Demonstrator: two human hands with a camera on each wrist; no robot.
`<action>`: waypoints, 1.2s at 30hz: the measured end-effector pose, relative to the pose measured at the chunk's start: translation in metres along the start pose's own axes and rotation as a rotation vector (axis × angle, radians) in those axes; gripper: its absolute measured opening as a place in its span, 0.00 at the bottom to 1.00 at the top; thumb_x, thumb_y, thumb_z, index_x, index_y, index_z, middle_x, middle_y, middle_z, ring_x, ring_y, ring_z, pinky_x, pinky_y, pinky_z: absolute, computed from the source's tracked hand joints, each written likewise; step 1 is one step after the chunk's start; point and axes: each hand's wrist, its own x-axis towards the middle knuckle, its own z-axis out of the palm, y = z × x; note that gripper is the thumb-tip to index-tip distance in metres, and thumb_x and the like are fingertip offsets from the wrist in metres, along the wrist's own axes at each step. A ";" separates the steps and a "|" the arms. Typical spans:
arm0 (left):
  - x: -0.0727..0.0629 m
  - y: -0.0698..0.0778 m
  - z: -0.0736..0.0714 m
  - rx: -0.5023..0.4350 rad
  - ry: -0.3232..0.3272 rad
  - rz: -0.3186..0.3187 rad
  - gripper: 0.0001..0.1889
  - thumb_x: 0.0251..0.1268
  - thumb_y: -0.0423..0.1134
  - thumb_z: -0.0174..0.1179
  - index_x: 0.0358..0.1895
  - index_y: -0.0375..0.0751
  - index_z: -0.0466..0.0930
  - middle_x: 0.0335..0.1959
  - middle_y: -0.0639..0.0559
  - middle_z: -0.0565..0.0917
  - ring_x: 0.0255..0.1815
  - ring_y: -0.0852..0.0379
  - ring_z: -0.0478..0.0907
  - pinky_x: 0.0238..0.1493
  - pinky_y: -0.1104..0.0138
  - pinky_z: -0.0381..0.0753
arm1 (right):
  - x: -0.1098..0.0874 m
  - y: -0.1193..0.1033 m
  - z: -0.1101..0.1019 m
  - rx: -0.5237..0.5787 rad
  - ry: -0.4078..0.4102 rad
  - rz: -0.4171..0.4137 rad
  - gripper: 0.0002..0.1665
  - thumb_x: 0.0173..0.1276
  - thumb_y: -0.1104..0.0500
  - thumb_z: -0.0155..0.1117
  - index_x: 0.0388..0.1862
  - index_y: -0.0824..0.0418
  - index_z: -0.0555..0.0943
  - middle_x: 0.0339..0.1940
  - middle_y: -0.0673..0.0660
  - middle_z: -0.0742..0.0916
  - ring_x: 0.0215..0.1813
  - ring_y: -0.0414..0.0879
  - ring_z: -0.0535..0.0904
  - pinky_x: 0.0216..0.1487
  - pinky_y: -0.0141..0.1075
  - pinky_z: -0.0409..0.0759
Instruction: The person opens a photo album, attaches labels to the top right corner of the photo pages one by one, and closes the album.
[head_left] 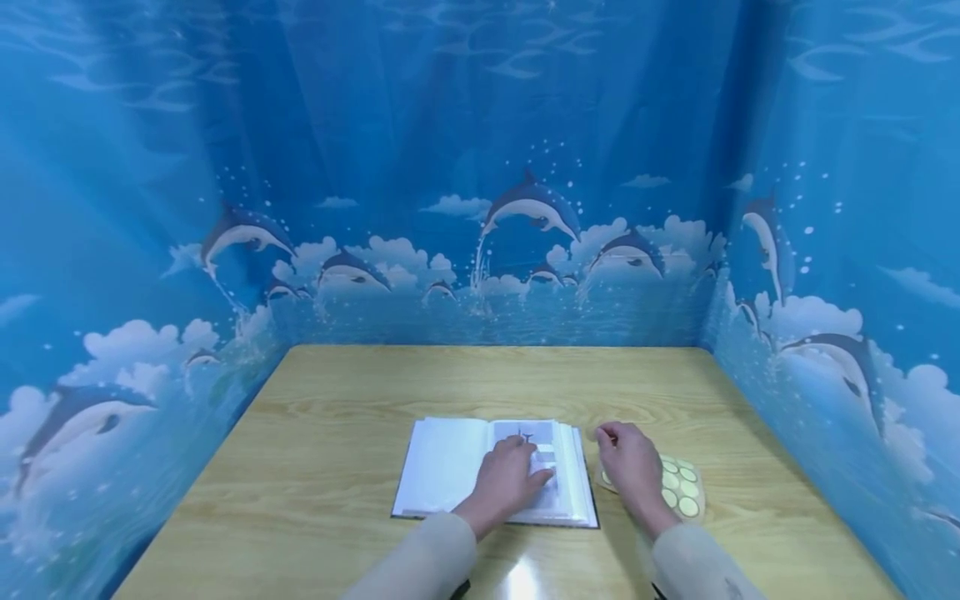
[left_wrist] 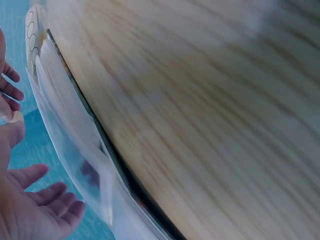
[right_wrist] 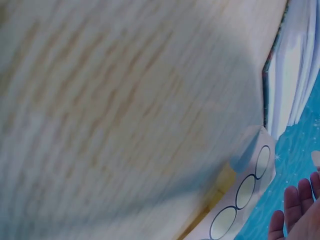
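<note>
An open book [head_left: 442, 467] lies on the table, its left page blank and its right page showing a printed or mounted picture [head_left: 546, 454]. My left hand [head_left: 506, 471] is over the right page, fingers loosely extended and thumb apart; in the left wrist view it holds nothing. To the right of the book, my right hand [head_left: 632, 462] pinches a small pale piece [left_wrist: 17, 116] between thumb and fingertip. Beneath that hand lies a sheet of round pale-yellow stickers [head_left: 687, 487], partly hidden by the hand and wrist.
The wood-grain table [head_left: 337, 400] carries the book and the sheet. Blue curtains [head_left: 360, 125] printed with dolphins and clouds enclose its back and both sides. In the right wrist view, the sheet's corner [right_wrist: 255, 145] lies close to the book's edge.
</note>
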 end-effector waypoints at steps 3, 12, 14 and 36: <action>-0.009 -0.009 -0.006 0.048 -0.037 -0.024 0.25 0.61 0.52 0.67 0.53 0.37 0.83 0.53 0.39 0.81 0.53 0.43 0.78 0.51 0.51 0.80 | 0.003 0.001 0.006 -0.027 -0.013 -0.037 0.13 0.71 0.55 0.61 0.45 0.62 0.86 0.42 0.60 0.87 0.43 0.57 0.83 0.44 0.54 0.81; -0.032 -0.016 -0.005 0.149 -0.148 0.036 0.28 0.63 0.54 0.66 0.56 0.35 0.80 0.62 0.36 0.76 0.63 0.42 0.73 0.62 0.55 0.76 | 0.014 -0.003 0.023 -0.146 -0.014 -0.161 0.11 0.70 0.57 0.62 0.40 0.62 0.87 0.38 0.60 0.87 0.43 0.58 0.84 0.42 0.55 0.80; -0.034 -0.015 -0.003 0.151 -0.159 0.042 0.26 0.64 0.54 0.65 0.55 0.35 0.81 0.62 0.36 0.76 0.64 0.42 0.73 0.62 0.55 0.76 | 0.017 -0.005 0.027 -0.167 -0.027 -0.181 0.10 0.70 0.57 0.62 0.40 0.62 0.87 0.38 0.60 0.87 0.43 0.58 0.83 0.43 0.55 0.80; -0.036 -0.014 0.000 0.165 -0.184 0.018 0.27 0.63 0.55 0.65 0.56 0.37 0.80 0.64 0.38 0.74 0.66 0.43 0.71 0.61 0.56 0.77 | 0.031 -0.028 0.065 -0.344 -0.032 -0.323 0.09 0.69 0.55 0.65 0.39 0.59 0.86 0.36 0.57 0.86 0.39 0.54 0.82 0.44 0.51 0.80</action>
